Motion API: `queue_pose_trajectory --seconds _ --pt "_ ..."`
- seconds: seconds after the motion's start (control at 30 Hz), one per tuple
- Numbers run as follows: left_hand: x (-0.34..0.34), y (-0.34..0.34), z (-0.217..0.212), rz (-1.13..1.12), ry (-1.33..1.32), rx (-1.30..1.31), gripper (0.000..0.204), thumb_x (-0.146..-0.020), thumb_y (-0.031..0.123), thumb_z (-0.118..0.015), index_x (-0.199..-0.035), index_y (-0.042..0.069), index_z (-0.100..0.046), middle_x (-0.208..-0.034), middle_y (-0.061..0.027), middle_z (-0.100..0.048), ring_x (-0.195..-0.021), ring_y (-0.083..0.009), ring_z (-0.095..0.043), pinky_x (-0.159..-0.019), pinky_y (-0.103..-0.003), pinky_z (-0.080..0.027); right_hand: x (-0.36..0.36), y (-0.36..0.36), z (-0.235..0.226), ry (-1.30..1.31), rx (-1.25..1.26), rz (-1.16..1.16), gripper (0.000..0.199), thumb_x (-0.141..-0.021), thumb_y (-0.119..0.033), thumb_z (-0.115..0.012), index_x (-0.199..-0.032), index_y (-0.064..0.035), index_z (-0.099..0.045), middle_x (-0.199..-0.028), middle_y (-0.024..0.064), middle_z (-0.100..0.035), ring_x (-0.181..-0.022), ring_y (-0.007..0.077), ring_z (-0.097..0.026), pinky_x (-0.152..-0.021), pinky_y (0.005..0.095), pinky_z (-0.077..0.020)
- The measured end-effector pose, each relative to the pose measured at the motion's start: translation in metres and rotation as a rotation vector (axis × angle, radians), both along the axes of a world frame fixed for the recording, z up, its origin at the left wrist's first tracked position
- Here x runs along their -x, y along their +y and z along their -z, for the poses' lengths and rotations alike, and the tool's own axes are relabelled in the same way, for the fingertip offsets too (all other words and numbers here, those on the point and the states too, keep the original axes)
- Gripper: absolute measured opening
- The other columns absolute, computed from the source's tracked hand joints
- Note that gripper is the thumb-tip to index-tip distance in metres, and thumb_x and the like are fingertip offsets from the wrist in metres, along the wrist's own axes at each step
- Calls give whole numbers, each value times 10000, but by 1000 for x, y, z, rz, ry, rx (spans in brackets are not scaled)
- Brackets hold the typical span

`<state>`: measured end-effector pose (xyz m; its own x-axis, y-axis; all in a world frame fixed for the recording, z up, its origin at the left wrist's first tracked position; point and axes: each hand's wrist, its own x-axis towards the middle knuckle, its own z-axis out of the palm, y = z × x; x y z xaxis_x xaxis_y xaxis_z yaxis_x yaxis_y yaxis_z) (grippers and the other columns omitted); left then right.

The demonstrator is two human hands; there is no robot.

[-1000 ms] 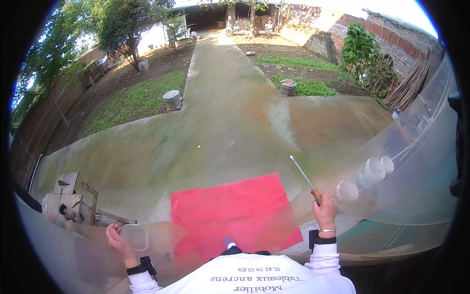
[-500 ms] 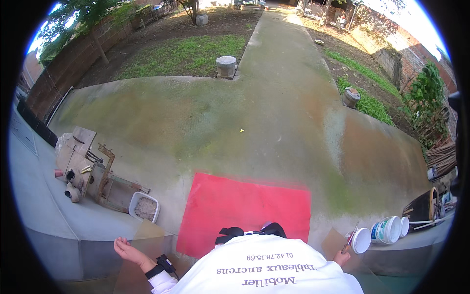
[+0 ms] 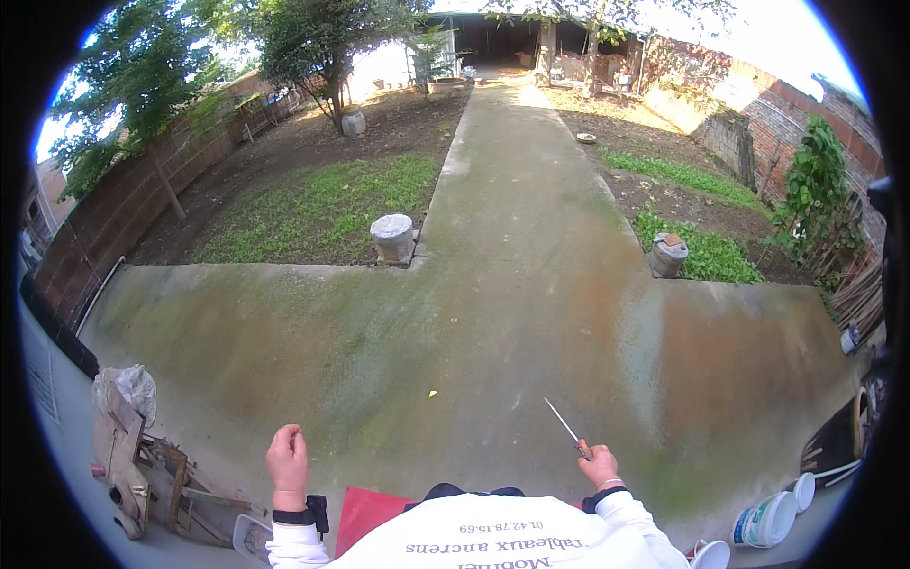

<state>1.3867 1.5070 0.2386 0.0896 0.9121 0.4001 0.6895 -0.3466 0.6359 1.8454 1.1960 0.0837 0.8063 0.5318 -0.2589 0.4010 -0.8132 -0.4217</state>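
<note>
My right hand [image 3: 598, 467] grips the brown handle of a knife [image 3: 566, 429] whose thin blade points up and to the left over the concrete. My left hand [image 3: 287, 457] is raised at my lower left, fingers curled in a loose fist with nothing in it; a black watch sits on that wrist. A red mat [image 3: 368, 513] lies on the ground just behind my hands, mostly hidden by my white shirt.
A concrete yard [image 3: 493, 322] runs into a long path between grass plots, with a stone post [image 3: 392, 237] on each side. Scrap wood and a white bag [image 3: 128, 446] pile at lower left; white buckets [image 3: 768, 520] stand at lower right. A brick wall runs along the right.
My view has lifted from the red mat toward the yard and path. My right hand with the knife has come back into view, raised at my right. My left hand has risen and curled.
</note>
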Motion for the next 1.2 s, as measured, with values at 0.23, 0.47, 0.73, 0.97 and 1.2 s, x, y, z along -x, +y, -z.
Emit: queue_pose_trajectory --seconds 0.23,0.47,0.73,0.97,1.2 --pt "-160 201 44 345 335 105 102 -758 159 -554 -802 92 -617 -766 -101 -617 -687 -263 -604 -604 -357 -477 -105 127 39 133 191 66 322 -665 -322 -608 -865 -71 -645 -900 162 -618 -877 313 -589 -773 382 -463" --pt "-341 390 102 772 641 331 207 -778 254 -502 -869 117 -628 -869 -99 -634 -810 -280 -607 -694 -390 -485 -169 144 124 352 138 812 284 -647 -244 -671 -806 -9 -657 -843 177 -631 -855 273 -616 -757 338 -463" --pt "-514 568 159 841 896 549 259 -776 290 -498 -918 115 -626 -893 -129 -631 -857 -301 -598 -739 -400 -473 -285 336 121 464 374 997 361 -626 -228 -706 -914 -21 -640 -958 158 -623 -915 255 -603 -784 341 -458" --pt "-543 718 223 448 887 991 285 -758 288 -518 -917 81 -633 -913 -162 -625 -885 -319 -593 -758 -400 -464 -541 663 89 376 282 435 331 -647 -284 -653 -862 -32 -645 -882 163 -629 -855 283 -603 -753 358 -458" --pt "-591 866 316 229 802 1276 313 -740 292 -536 -901 44 -640 -934 -176 -621 -903 -323 -590 -776 -398 -458 -722 974 48 156 231 -84 304 -683 -326 -596 -892 -109 -637 -896 148 -627 -884 303 -595 -769 378 -467"
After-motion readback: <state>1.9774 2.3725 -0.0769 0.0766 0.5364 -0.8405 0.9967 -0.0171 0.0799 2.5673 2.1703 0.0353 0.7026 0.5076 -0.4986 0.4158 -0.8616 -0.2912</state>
